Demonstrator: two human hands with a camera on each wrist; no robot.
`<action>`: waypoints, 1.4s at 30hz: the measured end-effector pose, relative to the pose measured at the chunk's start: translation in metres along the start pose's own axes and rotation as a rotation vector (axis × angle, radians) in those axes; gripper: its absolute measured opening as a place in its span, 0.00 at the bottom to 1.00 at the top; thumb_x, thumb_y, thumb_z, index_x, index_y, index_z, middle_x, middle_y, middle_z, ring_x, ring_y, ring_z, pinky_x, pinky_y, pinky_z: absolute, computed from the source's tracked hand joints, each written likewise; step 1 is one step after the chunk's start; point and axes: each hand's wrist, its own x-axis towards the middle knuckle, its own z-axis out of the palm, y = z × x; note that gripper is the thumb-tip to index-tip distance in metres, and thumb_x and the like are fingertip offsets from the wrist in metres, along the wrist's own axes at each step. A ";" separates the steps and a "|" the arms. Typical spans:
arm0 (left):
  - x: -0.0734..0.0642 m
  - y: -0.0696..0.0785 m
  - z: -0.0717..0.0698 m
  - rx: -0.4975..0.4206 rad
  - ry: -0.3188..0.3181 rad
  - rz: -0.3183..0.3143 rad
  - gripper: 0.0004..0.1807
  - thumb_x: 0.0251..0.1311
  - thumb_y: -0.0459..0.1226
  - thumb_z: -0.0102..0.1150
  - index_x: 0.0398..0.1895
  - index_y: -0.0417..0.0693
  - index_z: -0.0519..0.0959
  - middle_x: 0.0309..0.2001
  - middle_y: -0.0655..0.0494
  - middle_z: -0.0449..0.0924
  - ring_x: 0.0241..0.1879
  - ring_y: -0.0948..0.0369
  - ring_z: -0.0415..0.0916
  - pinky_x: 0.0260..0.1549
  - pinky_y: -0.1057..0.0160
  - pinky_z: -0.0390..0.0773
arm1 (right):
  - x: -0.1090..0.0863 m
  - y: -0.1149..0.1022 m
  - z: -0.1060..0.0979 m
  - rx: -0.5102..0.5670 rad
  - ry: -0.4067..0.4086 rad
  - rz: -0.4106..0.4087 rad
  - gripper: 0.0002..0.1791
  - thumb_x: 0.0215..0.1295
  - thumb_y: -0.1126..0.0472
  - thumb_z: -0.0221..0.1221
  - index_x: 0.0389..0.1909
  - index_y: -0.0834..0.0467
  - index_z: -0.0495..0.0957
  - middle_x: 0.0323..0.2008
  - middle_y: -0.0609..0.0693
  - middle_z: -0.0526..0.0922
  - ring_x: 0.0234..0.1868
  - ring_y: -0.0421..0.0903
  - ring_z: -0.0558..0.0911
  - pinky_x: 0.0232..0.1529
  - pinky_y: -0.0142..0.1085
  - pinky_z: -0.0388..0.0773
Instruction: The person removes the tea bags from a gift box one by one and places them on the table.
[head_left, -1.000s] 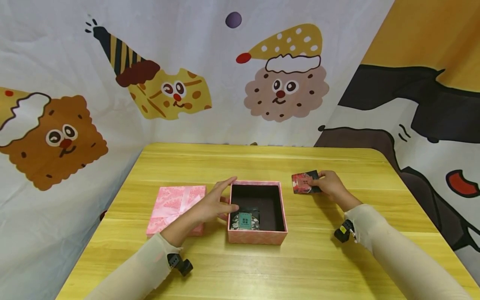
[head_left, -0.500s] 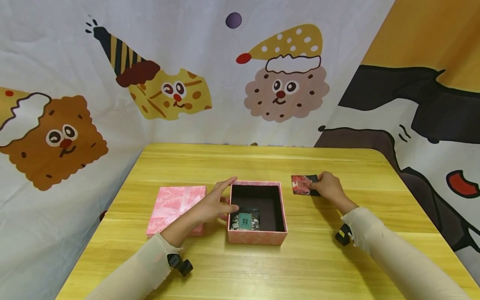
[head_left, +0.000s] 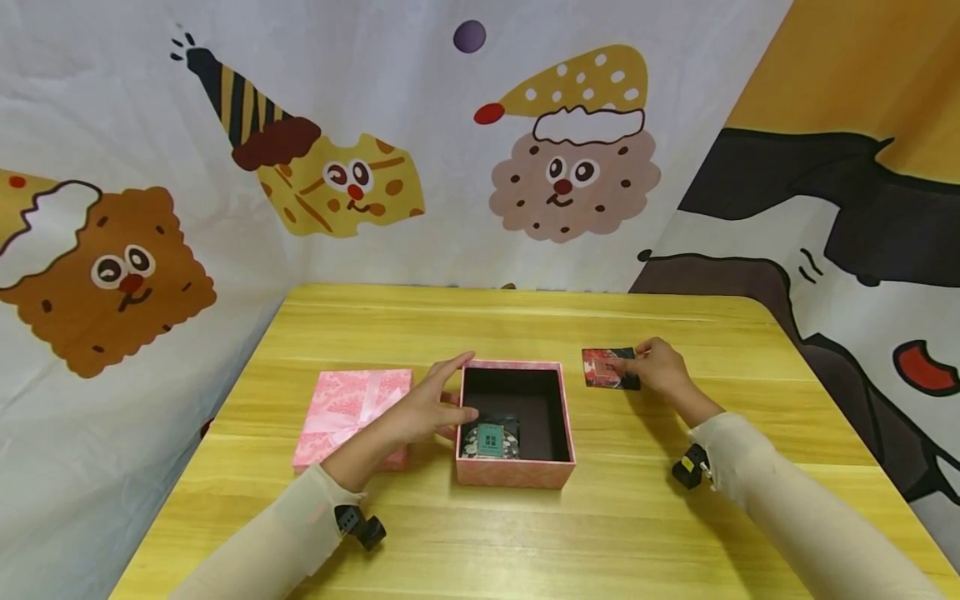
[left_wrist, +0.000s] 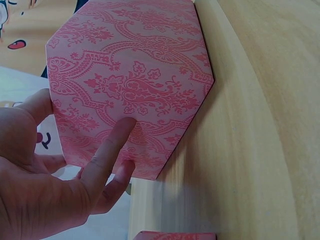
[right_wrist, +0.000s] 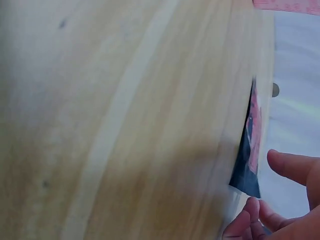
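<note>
My left hand (head_left: 423, 412) holds the left side of an uncovered pink patterned box (head_left: 516, 475); in the left wrist view, two fingers (left_wrist: 117, 137) lie along its outer wall (left_wrist: 135, 70) while another reaches over the rim. Inside the dark box sits a black packet (head_left: 491, 440) with a green label. To the right, a flat red-and-black packet (head_left: 603, 368) lies on the table. My right hand (head_left: 658, 368) is at that packet's right edge. From the right wrist, one finger (right_wrist: 290, 165) shows above the packet, apart from it, and other fingertips are right at its near edge.
A pink box lid (head_left: 348, 417) with a ribbon bow lies left of the box, partly behind my left forearm. The wooden table (head_left: 525, 542) ends at a cartoon-printed cloth (head_left: 450, 258) at the back.
The red-and-black packet was slightly tilted a second ago and now lies squarer and flat. My right hand has shifted only a little; the left hand and box have stayed in place.
</note>
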 end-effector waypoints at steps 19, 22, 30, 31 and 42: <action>0.002 -0.004 -0.001 -0.045 -0.017 0.012 0.50 0.63 0.34 0.70 0.83 0.65 0.53 0.81 0.47 0.45 0.51 0.48 0.77 0.33 0.53 0.88 | -0.010 -0.014 -0.004 0.071 -0.030 -0.012 0.31 0.73 0.54 0.62 0.64 0.73 0.67 0.58 0.71 0.74 0.52 0.63 0.77 0.44 0.47 0.78; 0.003 -0.005 -0.002 -0.044 -0.018 0.015 0.50 0.63 0.34 0.70 0.83 0.65 0.53 0.81 0.47 0.45 0.51 0.47 0.77 0.32 0.53 0.88 | -0.014 -0.018 -0.003 0.097 -0.043 -0.007 0.29 0.74 0.56 0.61 0.64 0.73 0.67 0.58 0.71 0.74 0.51 0.62 0.77 0.43 0.46 0.78; 0.002 -0.003 -0.001 -0.048 -0.022 0.016 0.51 0.63 0.33 0.70 0.84 0.61 0.51 0.81 0.47 0.44 0.51 0.47 0.77 0.32 0.53 0.88 | -0.017 -0.024 0.001 0.108 -0.058 -0.012 0.29 0.73 0.55 0.61 0.63 0.72 0.68 0.58 0.71 0.74 0.51 0.62 0.77 0.45 0.46 0.77; 0.002 -0.003 -0.001 -0.048 -0.023 0.017 0.51 0.63 0.33 0.70 0.84 0.61 0.51 0.81 0.47 0.44 0.51 0.47 0.77 0.32 0.53 0.88 | -0.017 -0.024 0.001 0.111 -0.063 -0.014 0.30 0.73 0.54 0.61 0.63 0.72 0.68 0.58 0.71 0.74 0.51 0.62 0.77 0.44 0.46 0.77; 0.002 -0.002 -0.001 -0.026 -0.015 0.018 0.50 0.63 0.33 0.70 0.83 0.64 0.53 0.80 0.47 0.46 0.47 0.50 0.79 0.32 0.53 0.88 | -0.024 -0.032 0.002 0.173 -0.101 -0.043 0.32 0.73 0.54 0.63 0.64 0.73 0.66 0.58 0.70 0.72 0.50 0.62 0.75 0.46 0.49 0.77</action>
